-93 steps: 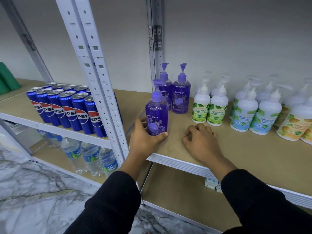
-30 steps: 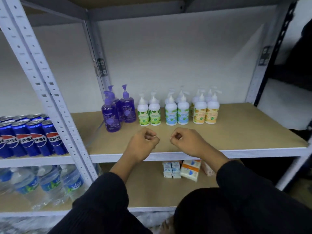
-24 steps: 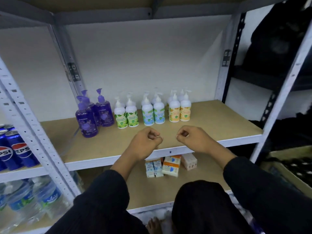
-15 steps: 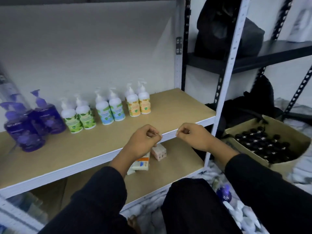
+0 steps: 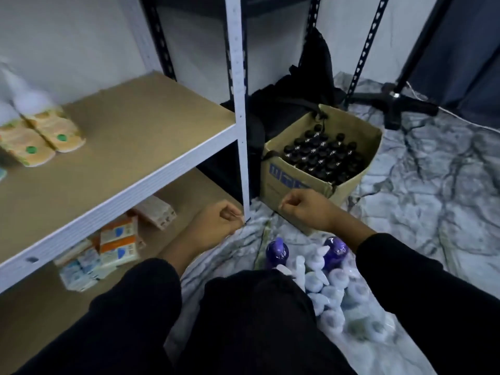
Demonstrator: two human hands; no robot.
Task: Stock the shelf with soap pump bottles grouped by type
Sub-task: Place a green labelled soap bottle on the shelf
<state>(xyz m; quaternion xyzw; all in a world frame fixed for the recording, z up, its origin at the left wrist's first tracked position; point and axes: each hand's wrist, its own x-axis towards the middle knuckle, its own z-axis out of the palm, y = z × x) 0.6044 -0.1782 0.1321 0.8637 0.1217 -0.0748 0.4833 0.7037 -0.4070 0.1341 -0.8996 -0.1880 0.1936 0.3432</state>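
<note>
Head view: the camera has swung right and down since the earlier frames; the shelf (image 5: pixel 116 147) now fills the left, with only two blurred orange-label pump bottles (image 5: pixel 40 136) showing. Left hand (image 5: pixel 216 226) and right hand (image 5: pixel 303 209), both empty with fingers curled into loose fists, hover above floor stock: two purple bottles (image 5: pixel 276 253) standing beside a cluster of white pump bottles (image 5: pixel 335 293). A cardboard box (image 5: pixel 319 158) of dark bottles stands behind.

The shelf (image 5: pixel 130 136) board carries blurred orange-label bottles (image 5: pixel 40 133) at its left. The marble floor (image 5: pixel 433 190) bears a cardboard box (image 5: pixel 286 180) and clustered pump bottles (image 5: pixel 332 290).
</note>
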